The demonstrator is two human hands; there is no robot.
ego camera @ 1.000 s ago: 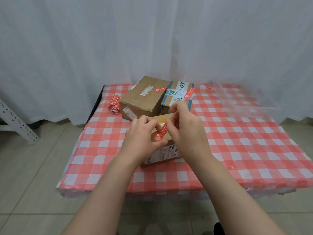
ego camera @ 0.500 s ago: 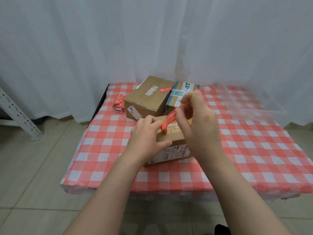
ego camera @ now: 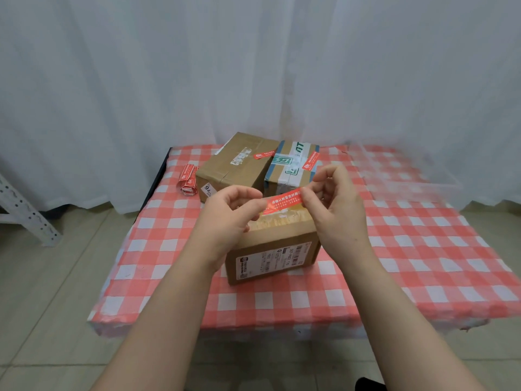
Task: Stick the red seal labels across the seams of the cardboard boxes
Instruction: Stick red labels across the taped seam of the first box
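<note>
We hold a red label (ego camera: 283, 203) stretched flat just above the near box (ego camera: 270, 251). Our left hand (ego camera: 225, 218) pinches its left end between thumb and forefinger. Our right hand (ego camera: 335, 213) pinches the right end, with the other fingers loosely curled. Behind the near box stand a brown box (ego camera: 239, 165) and a taped box (ego camera: 293, 166), each bearing a label. A label roll (ego camera: 188, 179) lies behind it to the left.

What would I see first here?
A red seal label stretched between the left hand and right hand, over the nearest box on the checked tablecloth. Behind, a brown box and a taped box already wear red labels; spare labels lie to their left.
</note>
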